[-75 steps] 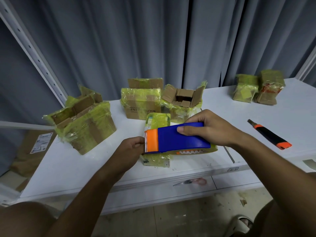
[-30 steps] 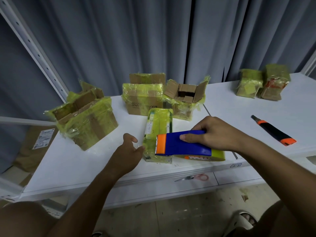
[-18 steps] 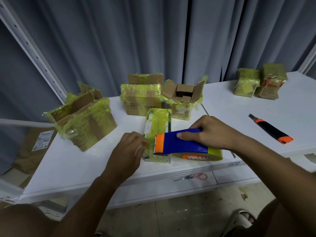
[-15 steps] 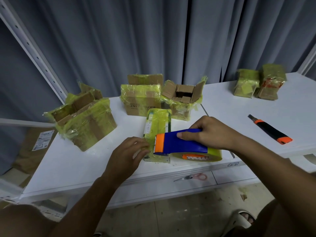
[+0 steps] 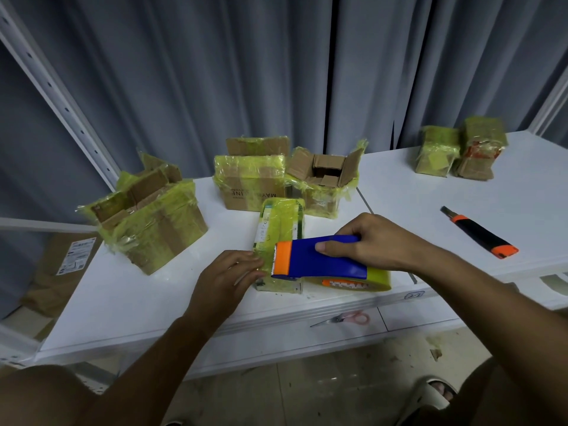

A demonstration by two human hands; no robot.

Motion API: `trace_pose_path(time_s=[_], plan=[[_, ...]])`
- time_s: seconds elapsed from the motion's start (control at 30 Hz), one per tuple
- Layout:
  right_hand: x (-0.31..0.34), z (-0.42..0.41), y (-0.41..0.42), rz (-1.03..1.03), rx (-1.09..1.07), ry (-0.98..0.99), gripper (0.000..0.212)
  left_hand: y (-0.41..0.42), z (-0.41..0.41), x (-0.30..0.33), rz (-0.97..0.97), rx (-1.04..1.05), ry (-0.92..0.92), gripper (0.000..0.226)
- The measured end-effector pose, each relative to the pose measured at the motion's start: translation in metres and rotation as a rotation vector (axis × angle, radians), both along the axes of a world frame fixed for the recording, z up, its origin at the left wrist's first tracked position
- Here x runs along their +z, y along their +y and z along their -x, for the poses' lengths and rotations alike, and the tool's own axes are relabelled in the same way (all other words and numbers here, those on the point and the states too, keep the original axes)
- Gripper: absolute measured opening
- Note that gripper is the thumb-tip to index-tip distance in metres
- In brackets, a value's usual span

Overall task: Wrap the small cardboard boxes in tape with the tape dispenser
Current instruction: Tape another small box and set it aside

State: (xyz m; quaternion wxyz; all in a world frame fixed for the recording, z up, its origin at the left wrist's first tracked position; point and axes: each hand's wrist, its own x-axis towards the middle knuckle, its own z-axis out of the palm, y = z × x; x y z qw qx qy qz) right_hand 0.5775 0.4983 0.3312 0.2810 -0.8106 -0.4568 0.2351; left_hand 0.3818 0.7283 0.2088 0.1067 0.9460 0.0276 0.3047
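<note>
While the right hand (image 5: 373, 241) grips the dispenser (image 5: 319, 259) and left fingers (image 5: 246, 265) press the box (image 5: 281, 229), loose tape could wrinkle if it slips.

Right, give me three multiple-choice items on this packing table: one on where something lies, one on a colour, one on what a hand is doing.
1. Where does the utility knife lie?
A. on the table, to the right of the hands
B. inside an open box
C. on the floor

2. What colour is the front end of the tape dispenser?
A. green
B. orange
C. white

3. What is the right hand doing?
A. resting flat on the table
B. holding scissors
C. gripping the tape dispenser over the small box

Answers:
1 A: it lies on the white top, clear of both hands.
2 B: an orange end caps the blue body.
3 C: thumb and fingers curl round the blue body, while the left hand touches the box's near corner.
</note>
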Motion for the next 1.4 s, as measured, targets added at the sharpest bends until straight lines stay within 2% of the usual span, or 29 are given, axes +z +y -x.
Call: trace_pose_path(time_s=[0.2,0.37,0.47,0.6,0.7,0.93,1.13,1.27,1.4], plan=[[0.015,-0.025,-0.032,-0.016,-0.059,-0.008,0.067,-0.001,-0.002,-0.001,0.023,0.039,-0.098,0.017],[-0.005,-0.023,-0.033,-0.022,-0.102,-0.081,0.052,-0.015,-0.007,0.011,0.093,0.060,-0.004,0.029],[-0.008,-0.023,-0.034,-0.024,-0.112,-0.080,0.051,-0.021,-0.008,0.021,0.075,0.068,0.053,0.034],[-0.010,-0.023,-0.034,-0.027,-0.098,-0.085,0.051,-0.035,-0.021,0.014,0.058,0.024,0.134,0.056],[-0.012,-0.024,-0.033,-0.023,-0.096,-0.086,0.054,-0.038,-0.033,0.002,0.004,-0.033,0.186,0.053],[-0.013,-0.025,-0.032,-0.006,-0.095,-0.065,0.050,-0.034,-0.039,-0.007,-0.035,0.001,0.109,0.046],[-0.012,-0.028,-0.047,-0.016,-0.097,0.014,0.065,-0.036,-0.041,-0.004,-0.074,0.014,0.063,0.042],[-0.008,-0.031,-0.058,0.029,-0.092,0.027,0.056,-0.036,-0.040,-0.002,-0.062,0.014,0.064,0.041],[-0.004,-0.031,-0.058,0.094,-0.109,-0.051,0.040,-0.038,-0.042,-0.001,-0.044,0.027,0.077,0.042]])
